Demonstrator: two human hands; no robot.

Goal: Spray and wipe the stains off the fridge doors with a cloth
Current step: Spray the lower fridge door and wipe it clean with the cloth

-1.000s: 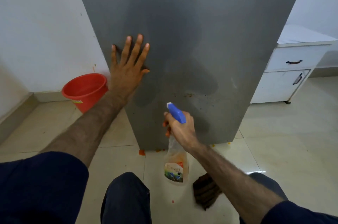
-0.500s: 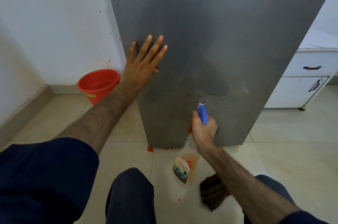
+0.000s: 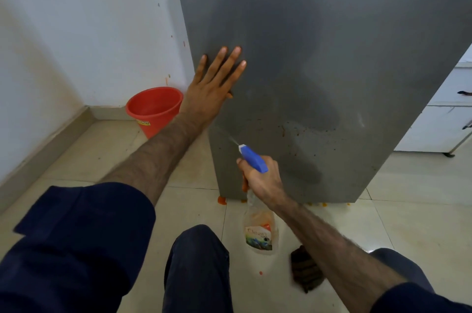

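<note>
Since the earlier frames the spray bottle (image 3: 258, 223) has turned: its blue nozzle, which pointed more or less straight at the fridge door (image 3: 332, 70) half a second ago, now aims up and to the left, and a thin line of mist runs from its tip toward the lower left part of the door. The view has also swung left, so the door now fills the right of the picture.

The bottle hangs nearly upright below the right hand (image 3: 263, 180), its long axis running from the nozzle down to the labelled body above the floor tiles. That hand is clamped round the bottle's neck, fingers curled on the trigger. The stains (image 3: 293, 131), a band of brown and orange specks, lie up and to the right of the nozzle, so the present jet seems to land left of them; the next squirt probably needs the nozzle swung rightward. The right hand is the nearer one to the stains.

The left hand (image 3: 212, 88) lies flat on the door near its left edge, fingers straight and spread, holding nothing, much as it did a second ago. The cloth (image 3: 305, 272), dark brown and folded, lies on the floor just right of the bottle and partly under the right forearm; neither hand touches it. Orange splashes (image 3: 221, 200) dot the floor at the door's foot. A red bucket (image 3: 153, 108) stands by the wall, left of the fridge, and a white cabinet (image 3: 444, 121) stands to the right.
</note>
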